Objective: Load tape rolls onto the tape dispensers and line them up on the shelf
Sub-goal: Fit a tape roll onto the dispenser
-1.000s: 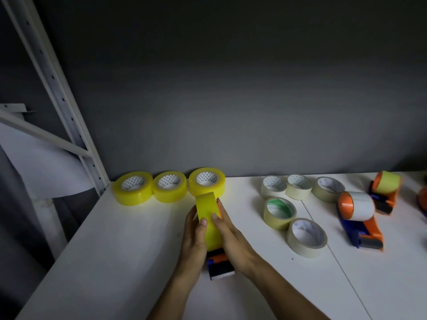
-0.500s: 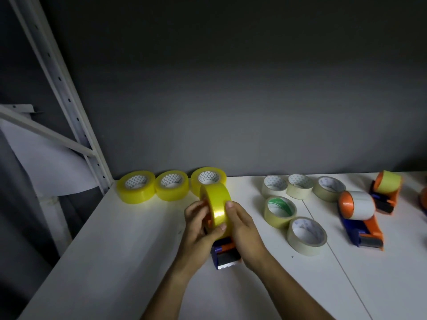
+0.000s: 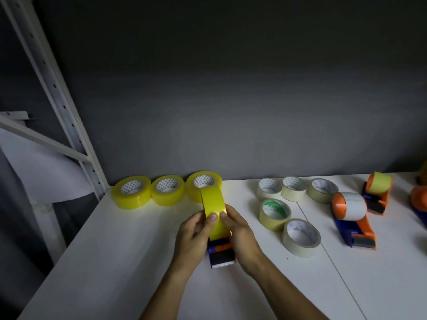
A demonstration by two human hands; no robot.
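Note:
A yellow tape roll (image 3: 213,203) stands on edge on a blue and orange tape dispenser (image 3: 220,254) near the middle of the white shelf (image 3: 115,250). My left hand (image 3: 193,236) grips the roll from the left, thumb on its face. From the right, my right hand (image 3: 240,236) holds the roll and the dispenser's side. The dispenser's toothed blade points toward me. Three more yellow rolls (image 3: 167,190) lie flat in a row at the back left.
Several pale rolls (image 3: 293,188) lie flat to the right, one with a green core (image 3: 275,211), one nearer (image 3: 301,236). Two loaded dispensers (image 3: 352,218) (image 3: 379,190) stand at the far right. A slotted shelf upright (image 3: 69,125) rises at the left. A grey wall backs the shelf.
The roll has turned so its broad outer band faces me again. Both hands shifted slightly down along it, still holding it on the dispenser.

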